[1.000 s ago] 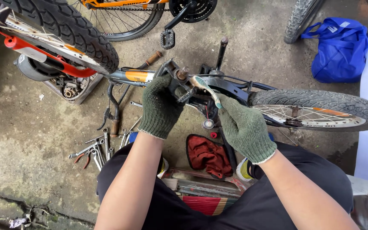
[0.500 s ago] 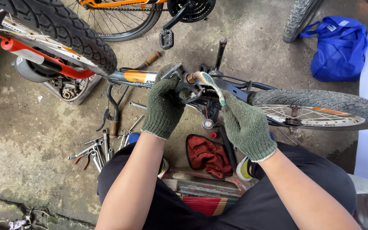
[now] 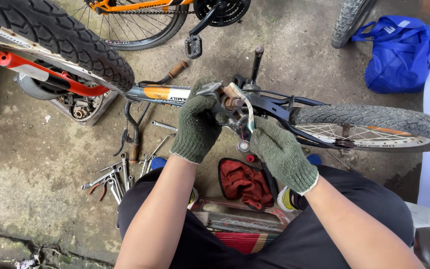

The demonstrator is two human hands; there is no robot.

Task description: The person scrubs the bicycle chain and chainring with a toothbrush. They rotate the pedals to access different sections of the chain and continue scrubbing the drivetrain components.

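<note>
Your green-knit-gloved left hand (image 3: 197, 127) is curled into a closed grip. Your gloved right hand (image 3: 282, 154) pinches shut, forearms bare.

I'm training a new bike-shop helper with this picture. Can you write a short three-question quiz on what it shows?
1. True or false: both hands wear dark knit gloves.
2. Which lies on the concrete left of the person's knee? A) spanners and pliers B) a pump C) a helmet
3. Fill in: the bag at the upper right is ____.

Key:
1. True: left hand, right hand, both at the bicycle frame.
2. A, the spanners and pliers.
3. Blue, the bag.
</note>
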